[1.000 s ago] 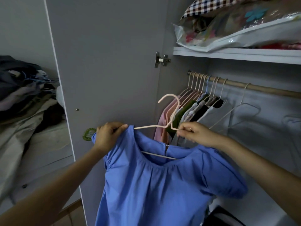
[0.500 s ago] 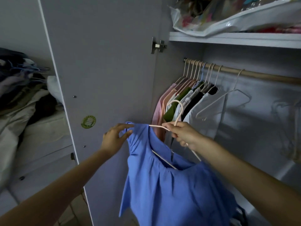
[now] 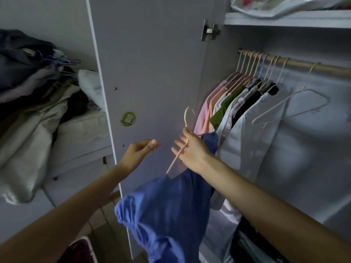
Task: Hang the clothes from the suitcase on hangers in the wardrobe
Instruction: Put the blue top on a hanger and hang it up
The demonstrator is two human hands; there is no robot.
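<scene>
Blue blouse (image 3: 167,211) hangs on pink hanger (image 3: 187,130), below the rail (image 3: 296,63), not yet hooked; right hand (image 3: 191,150) holds hanger with fingers loosely spread; left hand (image 3: 140,150) loosely curled, empty; about ten garments (image 3: 237,103) hung; one empty hanger (image 3: 296,105) left.

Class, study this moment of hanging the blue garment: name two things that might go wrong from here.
1. Only the right hand holds the pink hanger; the left hand holds nothing, and the blue garment hangs bunched and lopsided, so it may slide off.
2. The wardrobe rod is crowded at its left end; the hook could snag neighbouring hangers.
</scene>
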